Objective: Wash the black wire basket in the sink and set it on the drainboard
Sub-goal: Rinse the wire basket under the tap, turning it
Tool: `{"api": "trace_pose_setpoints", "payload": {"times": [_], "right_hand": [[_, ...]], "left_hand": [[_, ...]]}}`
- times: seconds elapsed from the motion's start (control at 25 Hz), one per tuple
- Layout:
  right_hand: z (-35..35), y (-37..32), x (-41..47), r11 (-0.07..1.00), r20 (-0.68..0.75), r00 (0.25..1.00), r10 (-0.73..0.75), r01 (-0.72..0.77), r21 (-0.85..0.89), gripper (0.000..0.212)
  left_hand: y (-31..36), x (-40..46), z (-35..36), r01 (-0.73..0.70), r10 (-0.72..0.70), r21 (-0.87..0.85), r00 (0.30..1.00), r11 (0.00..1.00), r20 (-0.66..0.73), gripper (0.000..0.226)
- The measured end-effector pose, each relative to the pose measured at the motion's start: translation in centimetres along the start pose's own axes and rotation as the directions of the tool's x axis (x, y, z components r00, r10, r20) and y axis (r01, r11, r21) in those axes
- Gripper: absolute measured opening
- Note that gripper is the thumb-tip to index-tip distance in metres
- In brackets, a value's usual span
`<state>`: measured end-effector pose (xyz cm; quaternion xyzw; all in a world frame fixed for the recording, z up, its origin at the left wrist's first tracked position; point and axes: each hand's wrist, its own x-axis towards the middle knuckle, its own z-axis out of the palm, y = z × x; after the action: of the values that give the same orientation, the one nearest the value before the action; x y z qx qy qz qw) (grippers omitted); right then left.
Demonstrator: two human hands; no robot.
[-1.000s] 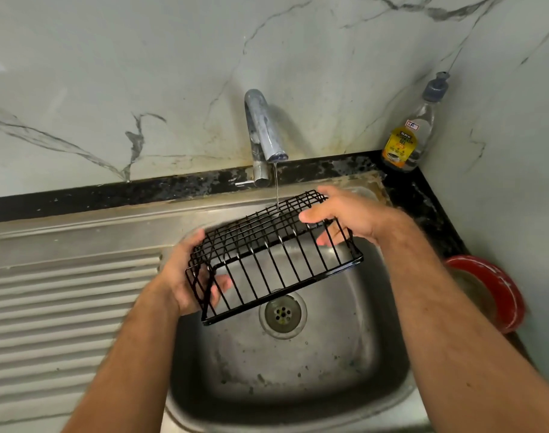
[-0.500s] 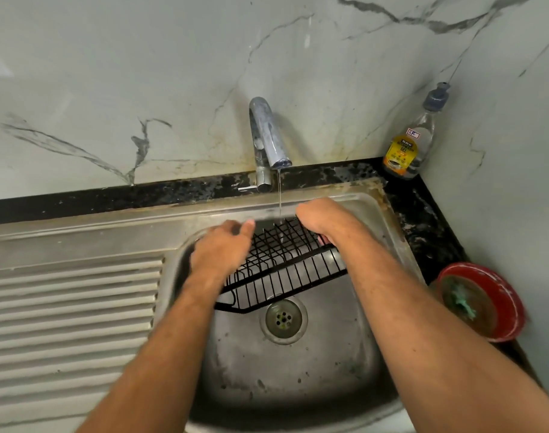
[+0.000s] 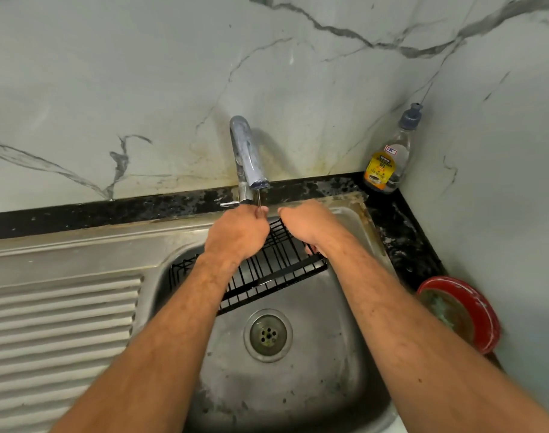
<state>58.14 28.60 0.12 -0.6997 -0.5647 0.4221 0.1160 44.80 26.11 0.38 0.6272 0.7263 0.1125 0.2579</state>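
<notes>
The black wire basket (image 3: pixel 268 271) lies low in the steel sink (image 3: pixel 338 310), against its back wall under the tap (image 3: pixel 247 151). My left hand (image 3: pixel 237 234) rests over the basket's far middle edge. Its fingers curl down there, and a thin water stream (image 3: pixel 259 198) falls on them. My right hand (image 3: pixel 307 225) grips the basket's far right corner, with fingertips showing through the wires. My left forearm hides the basket's left middle. The ribbed drainboard (image 3: pixel 57 326) lies to the left of the basin.
The drain (image 3: pixel 268 335) sits in the basin floor, in front of the basket. A dish gel bottle (image 3: pixel 387 164) stands in the back right corner on the black counter. A red bowl (image 3: pixel 482 307) sits at the right. Marble walls close the back and right.
The basket has gone from held up and tilted under the tap to low in the basin. My left hand moved from its left end to its far edge under the stream.
</notes>
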Motion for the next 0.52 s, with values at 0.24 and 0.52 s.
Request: {"api": "trace_pose_setpoints", "payload": {"times": [0.24, 0.52], "right_hand": [[0.3, -0.1, 0.0, 0.999, 0.062, 0.998, 0.004, -0.006, 0.033, 0.041], [0.6, 0.3, -0.7, 0.971, 0.211, 0.967, -0.144, 0.18, -0.158, 0.063]], "left_hand": [[1.7, -0.7, 0.3, 0.011, 0.003, -0.121, 0.993, 0.993, 0.12, 0.077], [-0.2, 0.2, 0.3, 0.131, -0.084, -0.257, 0.979, 0.957, 0.187, 0.081]]}}
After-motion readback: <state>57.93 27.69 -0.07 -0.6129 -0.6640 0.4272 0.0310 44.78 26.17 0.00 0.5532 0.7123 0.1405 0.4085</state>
